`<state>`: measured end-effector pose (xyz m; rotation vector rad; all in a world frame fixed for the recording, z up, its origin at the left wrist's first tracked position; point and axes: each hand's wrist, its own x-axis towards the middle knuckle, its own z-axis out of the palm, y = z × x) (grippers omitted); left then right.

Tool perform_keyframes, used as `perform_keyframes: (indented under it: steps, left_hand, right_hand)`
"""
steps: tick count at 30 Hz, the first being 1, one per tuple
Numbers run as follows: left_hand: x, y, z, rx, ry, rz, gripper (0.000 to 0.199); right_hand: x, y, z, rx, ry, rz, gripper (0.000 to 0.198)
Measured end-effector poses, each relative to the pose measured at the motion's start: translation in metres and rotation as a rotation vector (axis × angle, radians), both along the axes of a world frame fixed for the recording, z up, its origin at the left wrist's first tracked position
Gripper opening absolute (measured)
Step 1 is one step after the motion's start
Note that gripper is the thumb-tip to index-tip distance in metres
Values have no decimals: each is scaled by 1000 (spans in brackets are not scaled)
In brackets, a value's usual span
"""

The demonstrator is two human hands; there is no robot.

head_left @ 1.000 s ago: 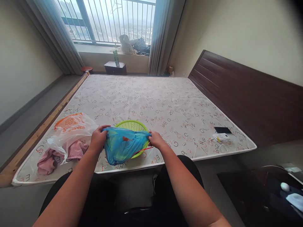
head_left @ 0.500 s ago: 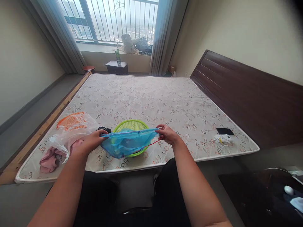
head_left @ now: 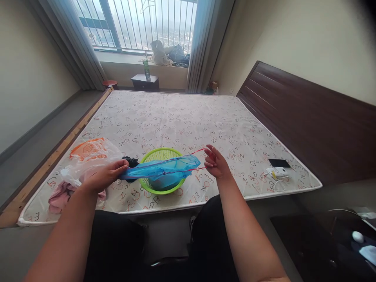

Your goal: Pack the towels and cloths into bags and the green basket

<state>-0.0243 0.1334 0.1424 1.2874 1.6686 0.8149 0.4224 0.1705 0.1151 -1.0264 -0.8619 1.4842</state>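
A blue drawstring plastic bag (head_left: 164, 169) is stretched sideways over a green plastic basket (head_left: 162, 152) on the mattress. My left hand (head_left: 107, 174) is closed on the bag's left end. At the other end, a loop of the red drawstring (head_left: 197, 151) runs out of the bag to my right hand (head_left: 216, 162), whose curled fingers hold it. The bag covers part of the basket's inside. Just beyond my left hand lies a bunched black thing (head_left: 131, 161), partly hidden.
The bare mattress (head_left: 182, 113) has a letter print. At left sit a white and orange plastic bag (head_left: 91, 150) and a pink cloth (head_left: 60, 196). A dark phone-like slab (head_left: 279, 163) and a white device with a cable (head_left: 277, 172) lie at right. A dark headboard (head_left: 299, 113) stands right.
My right hand has moved slightly right and up, drawing the red drawstring out in a loop. My left hand has shifted a little left, and the bag is stretched narrower.
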Motion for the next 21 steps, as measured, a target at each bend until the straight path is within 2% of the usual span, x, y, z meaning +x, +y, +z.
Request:
perform_keyframes:
  steps: [3, 6, 8, 10, 12, 17, 18, 19, 21]
  left_hand:
    - [5, 0, 2, -171, -73, -287, 41]
    - [15, -1, 1, -249, -96, -417, 39]
    - [25, -3, -1, -268, -130, -472, 38]
    - [35, -4, -2, -236, -173, -473, 38]
    - [46, -4, -4, -172, -222, -428, 38]
    - [65, -3, -9, -74, -292, -370, 38]
    - [66, -3, -10, -61, -301, -356, 38]
    - [66, -2, -10, -48, -307, -337, 38]
    - [65, -1, -11, -10, -301, -301, 38]
  right_hand:
    - [-4, -2, 3, 43, 17, 40, 31]
    - [-15, -7, 8, 81, 54, 107, 35]
    - [-28, -13, 12, 110, 68, 203, 36]
    - [-46, -20, 15, 149, 21, 345, 39]
    - [-70, -29, 15, 198, -138, 481, 47]
    - [-127, -44, 2, 345, -474, 607, 77]
    - [-135, -44, -1, 383, -555, 599, 76]
    - [-140, -43, -5, 408, -647, 584, 68]
    - [-144, -40, -10, 442, -832, 549, 41]
